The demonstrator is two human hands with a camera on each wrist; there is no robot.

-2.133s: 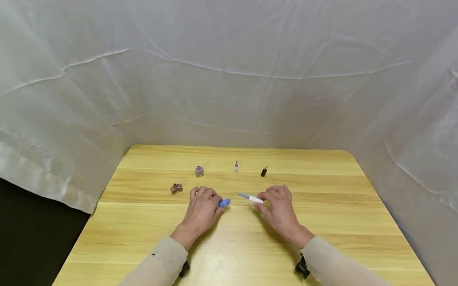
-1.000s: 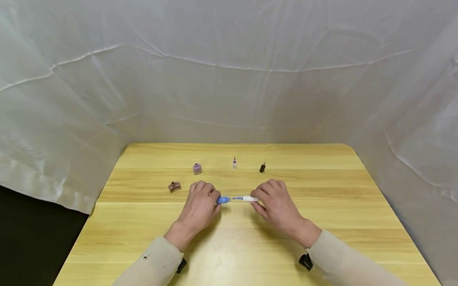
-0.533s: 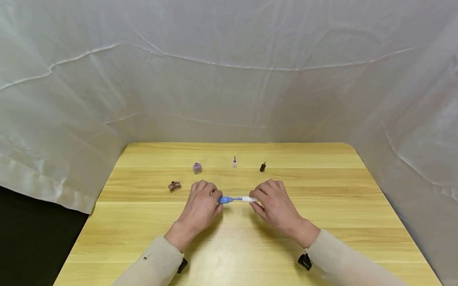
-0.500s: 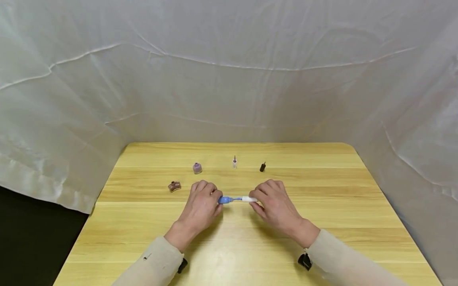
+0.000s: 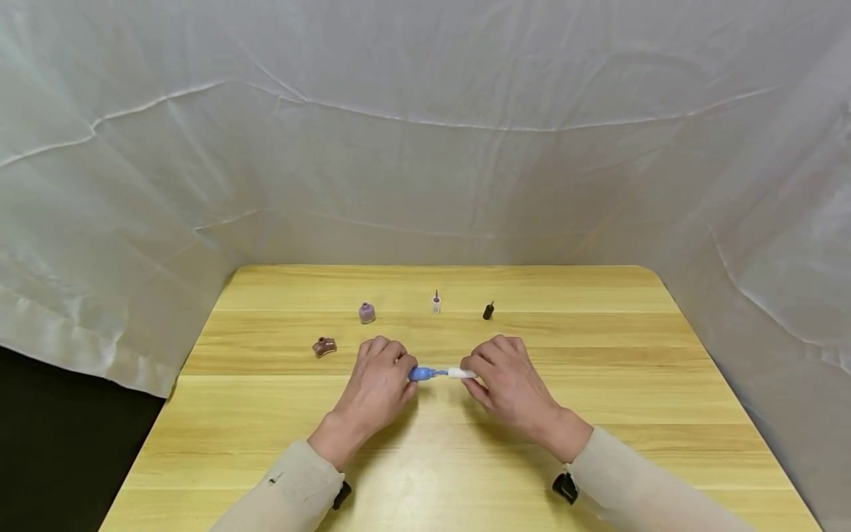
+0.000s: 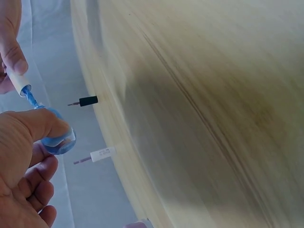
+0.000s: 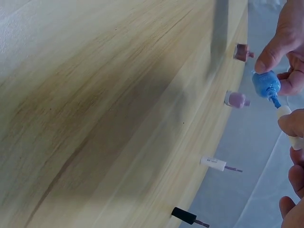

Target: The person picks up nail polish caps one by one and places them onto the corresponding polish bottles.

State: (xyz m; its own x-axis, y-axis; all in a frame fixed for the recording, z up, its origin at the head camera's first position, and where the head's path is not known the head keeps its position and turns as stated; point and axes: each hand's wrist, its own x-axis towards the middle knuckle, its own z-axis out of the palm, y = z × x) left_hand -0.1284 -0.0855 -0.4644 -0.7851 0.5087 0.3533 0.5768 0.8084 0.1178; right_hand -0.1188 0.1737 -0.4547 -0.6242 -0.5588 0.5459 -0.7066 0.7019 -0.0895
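Between thumb and fingers my left hand (image 5: 375,384) pinches a blue nail polish bottle (image 5: 422,374), tipped on its side with its neck toward the right. My right hand (image 5: 512,384) pinches a white nail polish cap (image 5: 460,373) whose blue-coated brush (image 7: 274,98) points left. The brush tip is at the mouth of the bottle, and a stretch of it shows between neck and cap. Both hands are over the middle of the table. In the left wrist view the bottle (image 6: 59,135) is partly covered by the left thumb.
Farther back on the wooden table (image 5: 425,473) stand an open purple polish bottle (image 5: 367,313), a white cap with its brush up (image 5: 436,303) and a black cap with its brush up (image 5: 488,311). A brown star-shaped bottle (image 5: 324,347) is left of the hands. Pale curtains (image 5: 425,177) surround the table.
The hands have come together, bringing the white cap's brush from apart to the blue bottle's mouth. Over the last half second both have shifted only slightly. The other bottles and caps stay put.
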